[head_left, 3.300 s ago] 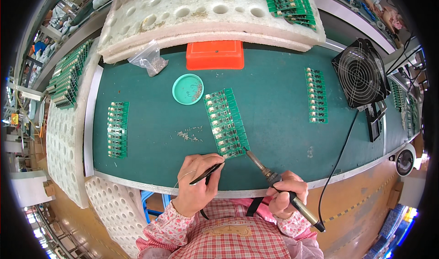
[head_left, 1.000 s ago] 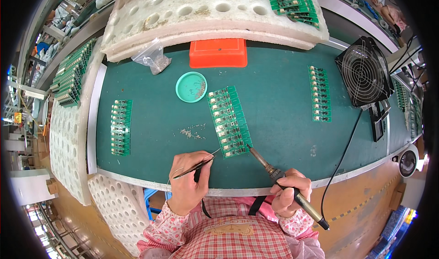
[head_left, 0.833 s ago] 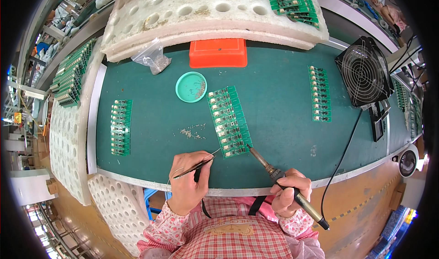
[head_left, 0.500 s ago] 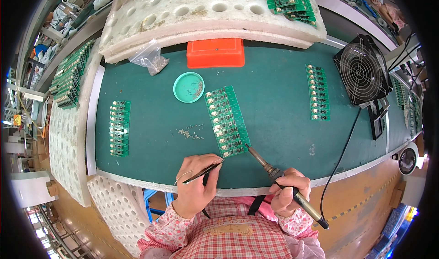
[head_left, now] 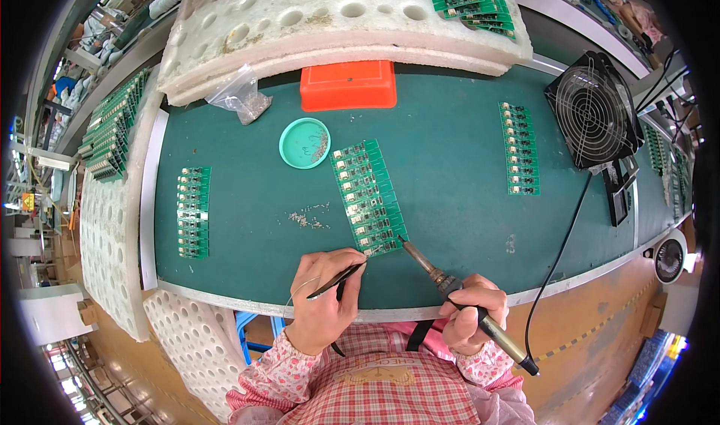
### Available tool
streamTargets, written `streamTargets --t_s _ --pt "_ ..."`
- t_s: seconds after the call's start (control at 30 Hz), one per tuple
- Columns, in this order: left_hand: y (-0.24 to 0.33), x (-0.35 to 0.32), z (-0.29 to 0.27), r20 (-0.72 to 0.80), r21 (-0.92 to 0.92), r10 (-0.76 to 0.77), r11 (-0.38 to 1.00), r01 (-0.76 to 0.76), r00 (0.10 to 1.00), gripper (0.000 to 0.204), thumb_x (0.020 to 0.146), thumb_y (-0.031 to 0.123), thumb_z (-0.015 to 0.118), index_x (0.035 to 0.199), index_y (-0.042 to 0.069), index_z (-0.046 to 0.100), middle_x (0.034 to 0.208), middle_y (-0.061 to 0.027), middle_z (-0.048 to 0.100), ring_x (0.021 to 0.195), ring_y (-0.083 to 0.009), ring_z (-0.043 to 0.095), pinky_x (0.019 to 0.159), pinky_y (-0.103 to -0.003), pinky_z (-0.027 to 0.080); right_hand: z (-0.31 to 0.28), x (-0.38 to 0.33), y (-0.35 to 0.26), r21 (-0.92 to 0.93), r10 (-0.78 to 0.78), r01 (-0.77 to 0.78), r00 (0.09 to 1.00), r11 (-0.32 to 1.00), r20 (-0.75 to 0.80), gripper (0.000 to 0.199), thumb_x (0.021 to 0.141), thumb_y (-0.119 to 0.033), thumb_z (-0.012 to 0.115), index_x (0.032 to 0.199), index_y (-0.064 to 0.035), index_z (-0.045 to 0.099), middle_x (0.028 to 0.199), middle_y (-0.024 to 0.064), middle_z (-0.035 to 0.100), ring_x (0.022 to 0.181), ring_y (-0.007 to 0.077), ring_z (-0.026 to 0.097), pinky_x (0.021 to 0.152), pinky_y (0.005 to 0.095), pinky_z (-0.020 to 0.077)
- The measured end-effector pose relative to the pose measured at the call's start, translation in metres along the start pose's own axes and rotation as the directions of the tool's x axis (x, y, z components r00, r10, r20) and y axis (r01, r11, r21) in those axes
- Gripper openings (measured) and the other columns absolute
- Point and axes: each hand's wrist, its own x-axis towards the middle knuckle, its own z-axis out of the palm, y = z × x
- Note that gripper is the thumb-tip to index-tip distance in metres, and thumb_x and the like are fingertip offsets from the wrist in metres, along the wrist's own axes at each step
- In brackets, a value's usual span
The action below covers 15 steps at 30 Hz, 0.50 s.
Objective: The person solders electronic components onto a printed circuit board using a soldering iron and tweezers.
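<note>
1. Head view, centre: a green circuit board (head_left: 369, 200), bearing a column of repeated components, is laid at a slant on the green worktop (head_left: 457, 178), in front of the two hands.
2. Left hand (head_left: 324, 301): a dark slender tool (head_left: 334, 282) is pinched between the closed thumb and fingers, its front end directed to the board's near left corner. A thin wire (head_left: 299, 287) is seen curving beside the hand.
3. Right hand (head_left: 475, 314): a soldering iron (head_left: 491, 335) is gripped by curled fingers, its tip brought to the board's near right edge; whether contact is made cannot be told.
4. Left of the board: small loose parts (head_left: 304, 220) are scattered, and a turquoise dish (head_left: 294, 149) is placed beyond them.
5. Outer areas: the central board is flanked, well apart, by a left-hand board (head_left: 193, 213) and a right-hand board (head_left: 519, 149); a black fan (head_left: 594, 114) is stationed near the latter.
6. Far side: a red box (head_left: 349, 88) is set against a white foam block (head_left: 337, 44).
</note>
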Motion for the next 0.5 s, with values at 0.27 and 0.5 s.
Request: streamTargets --t_s 0.27,0.5 --pt "0.0000 0.0005 0.0005 -0.004 0.014 0.003 1.000 -0.003 1.000 0.023 0.080 -0.006 0.073 0.100 0.004 0.069 0.098 -0.0085 0.073 0.086 -0.0273 0.065 0.077 -0.035 0.051 0.0008 0.0006 0.0000 -0.001 -0.010 0.010 1.000 1.000 -0.002 0.025 0.100 -0.025 0.063 0.095 -0.0008 0.062 0.058 0.0010 0.060 0.047 0.0161 0.059 0.046 0.0302 0.0481" --pt "0.0003 0.0005 0.0003 0.001 0.017 0.009 1.000 -0.009 1.000 0.023 0.080 -0.006 0.073 0.100 0.004 0.069 0.098 -0.0086 0.073 0.086 -0.0274 0.065 0.077 -0.035 0.051 -0.0001 0.0006 0.0024 0.044 -0.060 0.058 0.997 0.997 0.039 0.028 0.101 -0.029 0.056 0.096 -0.0012 0.057 0.054 -0.0007 0.057 0.044 0.0118 0.051 0.047 0.0295 0.0450"
